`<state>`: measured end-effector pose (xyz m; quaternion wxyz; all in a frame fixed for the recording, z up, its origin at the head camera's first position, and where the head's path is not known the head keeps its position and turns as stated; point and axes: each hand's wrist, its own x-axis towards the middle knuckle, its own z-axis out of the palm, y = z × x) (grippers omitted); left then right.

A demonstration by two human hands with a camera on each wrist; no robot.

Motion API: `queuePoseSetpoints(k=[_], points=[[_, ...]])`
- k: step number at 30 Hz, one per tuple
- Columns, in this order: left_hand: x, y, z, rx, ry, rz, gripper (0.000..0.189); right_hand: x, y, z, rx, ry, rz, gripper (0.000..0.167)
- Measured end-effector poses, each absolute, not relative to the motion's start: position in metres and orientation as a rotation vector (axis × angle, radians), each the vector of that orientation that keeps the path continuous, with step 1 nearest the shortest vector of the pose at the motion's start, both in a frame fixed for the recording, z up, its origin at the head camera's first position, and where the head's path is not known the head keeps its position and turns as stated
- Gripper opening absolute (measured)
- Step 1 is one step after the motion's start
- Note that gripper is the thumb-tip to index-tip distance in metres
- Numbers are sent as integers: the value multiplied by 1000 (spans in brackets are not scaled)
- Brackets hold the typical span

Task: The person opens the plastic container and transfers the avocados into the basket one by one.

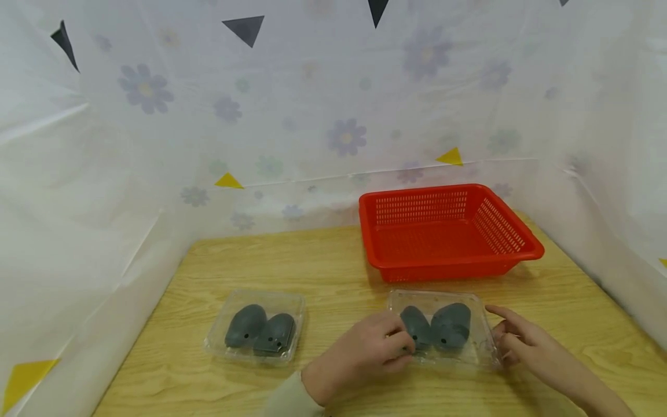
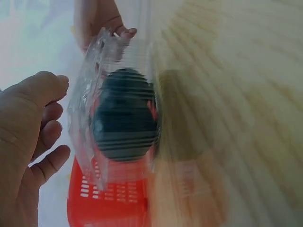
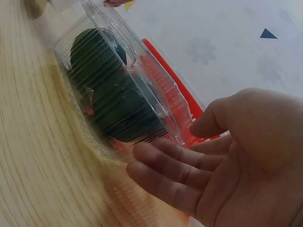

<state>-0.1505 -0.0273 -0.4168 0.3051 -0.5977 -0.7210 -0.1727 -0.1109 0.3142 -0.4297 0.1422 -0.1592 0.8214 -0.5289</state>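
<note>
A clear plastic clamshell box (image 1: pixel 482 341) stands on the table between my two hands. Inside lie two dark green, rounded objects (image 1: pixel 451 325), each with a small dark spot; their kind is unclear. At the box's left side is my left hand (image 1: pixel 372 346), its fingers loosely bent. The left wrist view shows a gap between that left hand (image 2: pixel 23 137) and the box (image 2: pixel 80 118). On the box's right side, my right hand (image 1: pixel 528 341) has its fingers spread and slightly bent. In the right wrist view, the right fingertips (image 3: pixel 142 152) are close to the box's end; contact is hard to tell.
Another clear box (image 1: pixel 219 330) with two similar dark green objects (image 1: pixel 246 325) sits to the left. Behind the nearer box stands a red perforated basket (image 1: pixel 443 271). White patterned sheeting (image 1: pixel 312 116) encloses the wooden table (image 1: pixel 271 260) at the back and sides.
</note>
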Motion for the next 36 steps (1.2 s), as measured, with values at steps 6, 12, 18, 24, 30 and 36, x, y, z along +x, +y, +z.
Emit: queuePoseSetpoints(k=[6, 12, 18, 24, 30, 36], points=[[-147, -15, -423, -1544, -1922, -399, 2, -114, 319, -437, -586, 2057, -1751, 59], [-145, -6, -428, -1486, -1912, -306, 8, -113, 320, -437, -467, 1987, -1766, 54], [-144, 1, -429, -1460, -1886, -251, 13, -110, 324, -439, -386, 1908, -1807, 48], [-140, 11, -424, -1446, -1888, -145, 20, -107, 330, -442, -358, 1771, -1847, 47], [-137, 23, -423, -1418, -1829, -40, 26, -104, 334, -444, -284, 1543, -1899, 49], [-133, 32, -419, -1400, -1807, 45, 26, -103, 335, -449, -314, 1260, -1978, 52]])
